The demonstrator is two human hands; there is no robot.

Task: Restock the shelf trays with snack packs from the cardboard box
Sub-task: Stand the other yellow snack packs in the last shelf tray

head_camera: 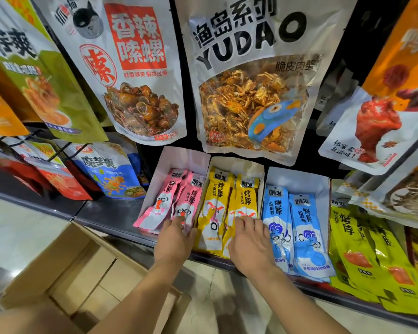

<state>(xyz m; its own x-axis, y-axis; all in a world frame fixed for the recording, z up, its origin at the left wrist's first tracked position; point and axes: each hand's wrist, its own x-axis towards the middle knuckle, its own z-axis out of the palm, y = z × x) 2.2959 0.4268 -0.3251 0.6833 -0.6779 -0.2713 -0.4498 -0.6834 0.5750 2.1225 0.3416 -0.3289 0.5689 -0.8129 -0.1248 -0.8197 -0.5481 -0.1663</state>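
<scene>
Left hand (173,242) on pink packs (165,201)

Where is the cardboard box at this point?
Head view, lower left: the cardboard box sits open on the floor, below the shelf edge and down-left of the left hand touching the pink packs.

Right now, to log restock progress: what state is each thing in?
Pink tray: part full, back bare.
Yellow tray: part full, back bare.
Blue tray: part full, back bare.
Box: open, no packs seen inside.
Left hand: fingers straight, touching pink packs.
Right hand: fingers resting on yellow packs.
</scene>
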